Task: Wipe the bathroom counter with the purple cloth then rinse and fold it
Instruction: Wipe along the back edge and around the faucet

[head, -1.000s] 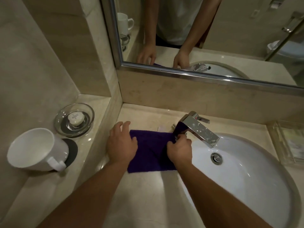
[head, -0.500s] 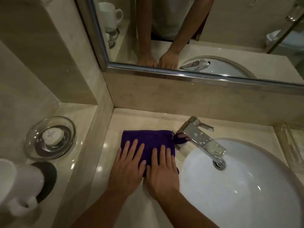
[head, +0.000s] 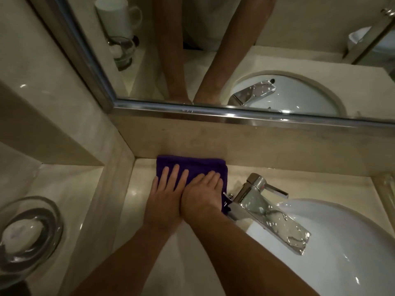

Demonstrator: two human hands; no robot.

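The purple cloth point(head: 190, 165) lies folded flat on the beige counter point(head: 139, 197), pushed against the back wall to the left of the faucet. My left hand point(head: 165, 195) rests palm down on its left part with fingers spread. Beside it, my right hand point(head: 202, 196) presses flat on the cloth's right part, touching the left hand. Neither hand grips the cloth. The near edge of the cloth is hidden under both hands.
A chrome faucet point(head: 267, 212) stands right of the cloth over the white sink point(head: 352, 242). A glass soap dish point(head: 27, 233) sits on the raised left ledge. The mirror frame point(head: 213, 113) runs above the backsplash. A glass tray edge point(head: 384, 193) shows at far right.
One second ago my right hand pinched the cloth's corner by the faucet. Both hands then went flat on the cloth, which has slid back against the wall.
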